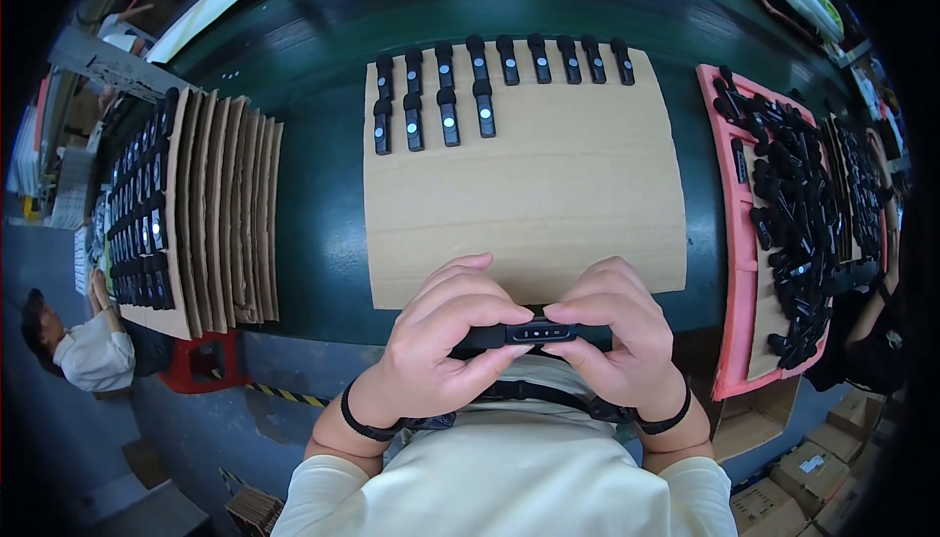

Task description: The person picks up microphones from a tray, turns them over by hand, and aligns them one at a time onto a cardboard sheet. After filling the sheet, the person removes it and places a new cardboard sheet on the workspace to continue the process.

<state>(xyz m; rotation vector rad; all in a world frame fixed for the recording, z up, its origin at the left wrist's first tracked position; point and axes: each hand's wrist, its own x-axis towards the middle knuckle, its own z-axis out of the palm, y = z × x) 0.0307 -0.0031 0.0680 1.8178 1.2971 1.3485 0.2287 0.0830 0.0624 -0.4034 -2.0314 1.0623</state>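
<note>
A small black clip-on microphone with a dark foam cap at its left end lies level between my two hands, close to my body. My left hand pinches it near the capped end between thumb and fingers. At its other end, the thumb and fingers of my right hand close on it. A row of small bright dots shows on the side turned up. Just beyond my hands lies a cardboard sheet. Similar microphones stand in two rows along its far part, the second row shorter and at the left.
At left, a stack of cardboard sheets bears more microphones. A pink tray heaped with loose microphones sits at right on the dark green table. Other people sit at far left and far right.
</note>
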